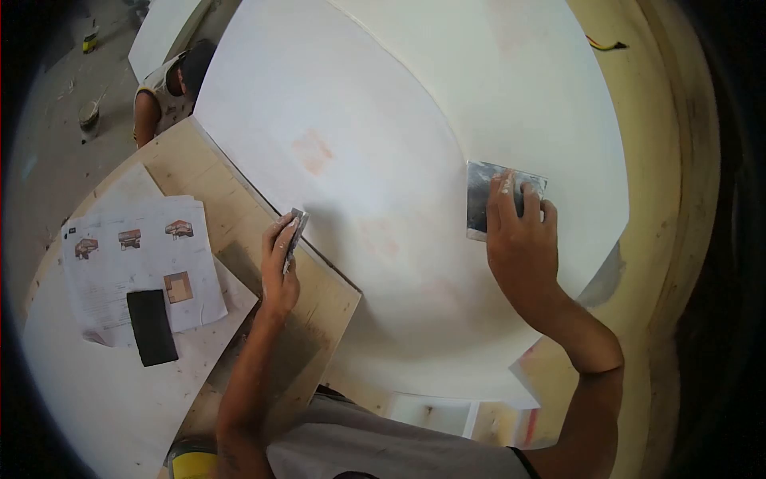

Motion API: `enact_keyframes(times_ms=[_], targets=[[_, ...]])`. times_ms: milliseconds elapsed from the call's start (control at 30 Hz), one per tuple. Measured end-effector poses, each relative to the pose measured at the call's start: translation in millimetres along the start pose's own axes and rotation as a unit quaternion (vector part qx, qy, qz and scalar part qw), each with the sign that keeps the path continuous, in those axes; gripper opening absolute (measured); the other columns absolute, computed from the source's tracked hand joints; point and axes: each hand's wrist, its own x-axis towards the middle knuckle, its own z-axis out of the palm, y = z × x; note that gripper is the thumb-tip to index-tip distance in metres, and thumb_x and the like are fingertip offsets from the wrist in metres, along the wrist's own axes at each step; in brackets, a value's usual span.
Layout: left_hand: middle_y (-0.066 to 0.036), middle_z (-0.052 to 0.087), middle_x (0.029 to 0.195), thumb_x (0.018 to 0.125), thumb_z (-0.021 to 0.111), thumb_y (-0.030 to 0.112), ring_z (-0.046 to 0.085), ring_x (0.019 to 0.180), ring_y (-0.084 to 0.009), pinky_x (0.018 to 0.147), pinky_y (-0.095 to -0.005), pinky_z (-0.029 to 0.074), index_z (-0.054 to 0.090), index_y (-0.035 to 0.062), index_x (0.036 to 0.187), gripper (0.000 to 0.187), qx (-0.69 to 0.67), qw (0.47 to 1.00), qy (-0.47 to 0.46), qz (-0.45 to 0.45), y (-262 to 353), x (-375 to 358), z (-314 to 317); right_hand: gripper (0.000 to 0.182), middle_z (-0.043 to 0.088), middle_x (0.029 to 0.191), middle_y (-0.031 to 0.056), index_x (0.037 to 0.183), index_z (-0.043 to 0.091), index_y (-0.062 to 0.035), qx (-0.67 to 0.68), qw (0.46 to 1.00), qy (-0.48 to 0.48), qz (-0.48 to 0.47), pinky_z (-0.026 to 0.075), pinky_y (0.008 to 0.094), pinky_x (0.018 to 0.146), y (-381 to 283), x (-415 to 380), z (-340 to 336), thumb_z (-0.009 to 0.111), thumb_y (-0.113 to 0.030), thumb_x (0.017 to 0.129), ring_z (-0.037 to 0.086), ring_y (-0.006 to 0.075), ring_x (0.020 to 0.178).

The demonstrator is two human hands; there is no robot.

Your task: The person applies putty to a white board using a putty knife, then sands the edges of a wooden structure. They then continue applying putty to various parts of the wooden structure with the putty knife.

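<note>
My right hand [523,243] presses a wide flat metal putty scraper [479,195] against the large white curved panel [359,96]. The scraper lies beside the seam that curves down the panel, and pale filler smears mark its face and my fingers. Over the panel's left edge, my left hand [278,259] grips a second, narrower metal scraper [297,231], seen nearly edge-on. Faint pinkish patches [311,152] show on the white surface between my hands.
Left of the panel, a wooden board [179,164] carries printed sheets [144,255] and a dark rectangular block [152,327]. Another person [163,104] bends down at the upper left. A bucket [88,116] stands on the floor. Coloured wires [608,45] stick out at the upper right.
</note>
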Motion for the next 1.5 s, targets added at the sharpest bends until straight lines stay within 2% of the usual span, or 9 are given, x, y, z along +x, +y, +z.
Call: enact_keyframes(times_ms=[567,633,800,1033,1133,1167,1233,1267,1500], targets=[[-0.015,0.059,0.118,0.097,0.05,0.016,0.058,0.112,-0.0272,0.099,-0.0427,0.046,0.048,0.0003,0.134,0.041,-0.25,0.949,0.041,-0.188,65,2,15,0.043,0.058,0.124,0.0144,0.121,0.062,-0.0014,0.406,0.903,-0.002,0.144,0.049,0.0424,0.086,-23,-68,-29,0.058,-0.003,0.078,0.055,0.0303,0.111],[-0.011,0.065,0.102,0.097,0.053,0.029,0.065,0.093,-0.0245,0.073,-0.0399,0.057,0.054,0.0031,0.125,0.038,-0.519,0.756,-0.048,-0.396,114,14,16,0.046,0.06,0.124,0.0145,0.119,0.065,-0.0075,0.656,0.728,0.111,0.163,0.048,0.0438,0.093,-31,-75,-35,0.057,0.003,0.075,0.057,0.0336,0.113],[-0.012,0.067,0.096,0.095,0.055,0.034,0.068,0.077,-0.0253,0.048,-0.0397,0.056,0.057,0.0038,0.117,0.037,-0.622,0.612,-0.04,-0.487,167,16,16,0.05,0.059,0.127,0.0129,0.116,0.068,-0.0167,0.792,0.538,0.288,-0.023,0.048,0.0459,0.097,-84,-72,-27,0.079,-0.005,0.069,0.056,0.0348,0.117],[-0.016,0.066,0.102,0.097,0.053,0.03,0.07,0.081,-0.0263,0.061,-0.0435,0.061,0.052,-0.0035,0.126,0.045,-0.589,0.708,-0.148,-0.36,169,18,-16,0.053,0.047,0.131,0.0172,0.128,0.056,-0.0161,0.62,0.782,0.064,0.013,0.041,0.0418,0.103,-100,-58,21,0.06,0.01,0.082,0.048,0.0337,0.122],[-0.015,0.062,0.116,0.097,0.05,0.022,0.062,0.107,-0.0283,0.094,-0.0483,0.05,0.05,-0.0038,0.129,0.041,-0.417,0.856,-0.028,-0.303,165,20,-17,0.04,0.053,0.129,0.013,0.126,0.051,-0.0037,0.837,0.352,0.054,0.414,0.045,0.0396,0.094,-107,-65,0,0.054,0.0,0.087,0.05,0.0295,0.119],[-0.015,0.06,0.121,0.097,0.051,0.015,0.058,0.117,-0.0305,0.103,-0.0498,0.043,0.049,-0.0027,0.131,0.039,-0.372,0.875,-0.026,-0.309,162,20,-20,0.04,0.053,0.129,0.013,0.126,0.051,-0.0037,0.839,0.353,0.054,0.41,0.045,0.0396,0.094,-105,-66,-9,0.054,0.0,0.087,0.05,0.0295,0.119],[-0.02,0.054,0.131,0.09,0.051,-0.001,0.05,0.128,-0.0371,0.107,-0.0511,0.039,0.047,0.0031,0.136,0.046,-0.321,0.946,-0.04,0.015,165,31,-15,0.036,0.06,0.121,0.0097,0.124,0.056,-0.0097,0.934,-0.157,0.056,0.316,0.047,0.0473,0.085,-104,-63,-22,0.058,-0.009,0.088,0.056,0.0291,0.112],[-0.023,0.048,0.138,0.078,0.054,-0.01,0.04,0.136,-0.0426,0.11,-0.0535,0.034,0.05,0.0085,0.136,0.061,-0.264,0.956,-0.095,0.081,166,40,-19,0.038,0.065,0.113,0.0095,0.123,0.057,-0.0098,0.912,-0.266,-0.016,0.312,0.046,0.0502,0.076,-107,-59,-32,0.06,-0.012,0.085,0.061,0.0279,0.103],[-0.016,0.048,0.142,0.063,0.061,-0.013,0.041,0.135,-0.0433,0.108,-0.0492,0.039,0.054,0.0119,0.136,0.078,-0.002,0.955,-0.205,0.216,154,64,-42,0.037,0.066,0.095,0.0089,0.112,0.06,-0.0001,0.911,-0.223,-0.131,0.321,0.05,0.0289,0.062,-70,-19,-58,0.051,-0.025,0.087,0.064,0.017,0.075]])
